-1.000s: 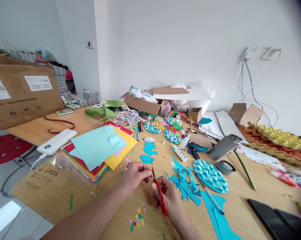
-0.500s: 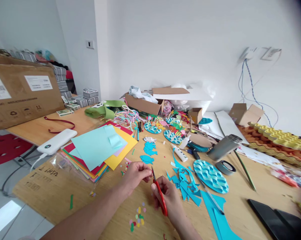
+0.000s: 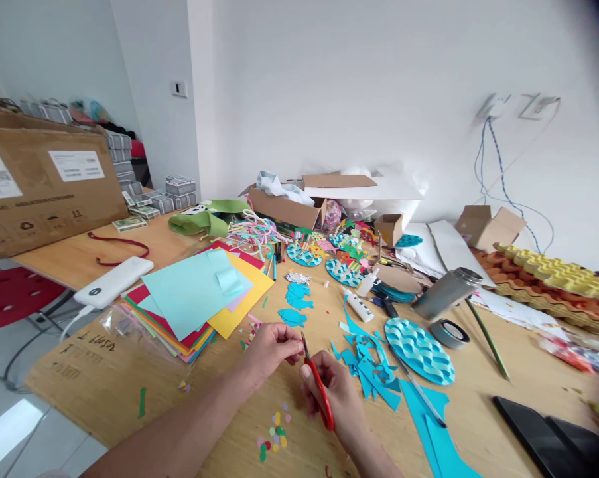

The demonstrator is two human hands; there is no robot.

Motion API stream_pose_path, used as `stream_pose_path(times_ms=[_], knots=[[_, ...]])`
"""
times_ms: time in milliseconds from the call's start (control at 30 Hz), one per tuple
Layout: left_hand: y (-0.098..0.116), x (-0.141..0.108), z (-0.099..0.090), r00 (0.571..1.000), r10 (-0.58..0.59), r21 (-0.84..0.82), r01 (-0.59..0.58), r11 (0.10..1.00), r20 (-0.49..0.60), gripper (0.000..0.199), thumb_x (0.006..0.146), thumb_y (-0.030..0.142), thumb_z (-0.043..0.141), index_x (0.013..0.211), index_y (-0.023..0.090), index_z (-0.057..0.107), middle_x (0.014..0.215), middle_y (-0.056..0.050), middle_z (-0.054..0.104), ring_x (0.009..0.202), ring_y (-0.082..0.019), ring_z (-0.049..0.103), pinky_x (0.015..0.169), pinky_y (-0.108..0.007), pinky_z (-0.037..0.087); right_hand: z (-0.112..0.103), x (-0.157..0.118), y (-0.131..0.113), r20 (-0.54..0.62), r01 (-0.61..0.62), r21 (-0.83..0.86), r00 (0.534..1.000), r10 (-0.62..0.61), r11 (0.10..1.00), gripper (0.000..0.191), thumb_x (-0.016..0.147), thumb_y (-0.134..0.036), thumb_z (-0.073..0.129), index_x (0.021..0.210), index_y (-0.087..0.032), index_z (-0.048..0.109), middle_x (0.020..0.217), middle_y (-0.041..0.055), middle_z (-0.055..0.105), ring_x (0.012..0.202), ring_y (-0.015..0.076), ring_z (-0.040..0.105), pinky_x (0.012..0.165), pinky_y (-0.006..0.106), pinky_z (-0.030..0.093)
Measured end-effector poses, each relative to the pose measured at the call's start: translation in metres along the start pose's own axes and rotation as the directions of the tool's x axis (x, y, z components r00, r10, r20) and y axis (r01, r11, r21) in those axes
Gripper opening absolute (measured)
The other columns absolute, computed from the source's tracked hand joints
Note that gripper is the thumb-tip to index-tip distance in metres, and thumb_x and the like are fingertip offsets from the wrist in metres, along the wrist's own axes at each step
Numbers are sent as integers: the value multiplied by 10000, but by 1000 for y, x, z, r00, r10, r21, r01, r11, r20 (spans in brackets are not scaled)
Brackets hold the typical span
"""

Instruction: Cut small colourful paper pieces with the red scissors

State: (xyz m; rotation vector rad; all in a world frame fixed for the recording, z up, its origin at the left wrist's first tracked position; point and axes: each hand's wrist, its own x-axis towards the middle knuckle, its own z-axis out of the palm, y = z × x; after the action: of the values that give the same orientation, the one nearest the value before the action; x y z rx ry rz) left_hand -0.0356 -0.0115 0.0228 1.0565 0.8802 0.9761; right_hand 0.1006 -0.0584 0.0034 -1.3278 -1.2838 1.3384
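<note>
Red-handled scissors are gripped in my right hand, their blades pointing up and away toward my left fingertips. My left hand is closed in a pinch just left of the blade tips; whatever sits between its thumb and finger is too small to make out. Beyond the hands lie blue paper fish. Small coloured paper dots are scattered on the table below the hands. Blue paper scraps form a heap to the right of my right hand.
Coloured paper sheets are stacked at left beside a white power bank. To the right are a wavy blue oval, a roll of tape, a steel flask and a pen. Glue bottles lie mid-table.
</note>
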Motion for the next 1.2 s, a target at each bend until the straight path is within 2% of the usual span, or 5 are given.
stream_pose_path(times_ms=[433,867,1200], knots=[[-2,3,-3,1000,5,-11,-5,1000,-3,80,623,201,600,619,123,585,558,-3,576,526,-98,512,549,-236,411,-1,0,-1,13,-1,-8,1000,1,1000,356,692,-438,666,644,-203,403,415,-95,469,278,57,414,274,146,292],[1,0,-2,1000,-8,-7,8,1000,2,112,617,230,620,615,121,599,564,-4,580,526,-96,508,551,-236,406,-1,-1,0,15,6,-5,1000,-6,1000,358,698,-454,659,662,-203,406,409,-112,425,302,80,464,298,155,315],[-2,2,-3,1000,-3,-26,3,1000,5,98,624,217,609,620,121,593,558,-2,576,525,-97,508,548,-238,405,0,-2,-2,2,6,-24,1000,-6,1000,362,697,-468,652,649,-208,405,391,-102,451,281,71,416,283,157,301]])
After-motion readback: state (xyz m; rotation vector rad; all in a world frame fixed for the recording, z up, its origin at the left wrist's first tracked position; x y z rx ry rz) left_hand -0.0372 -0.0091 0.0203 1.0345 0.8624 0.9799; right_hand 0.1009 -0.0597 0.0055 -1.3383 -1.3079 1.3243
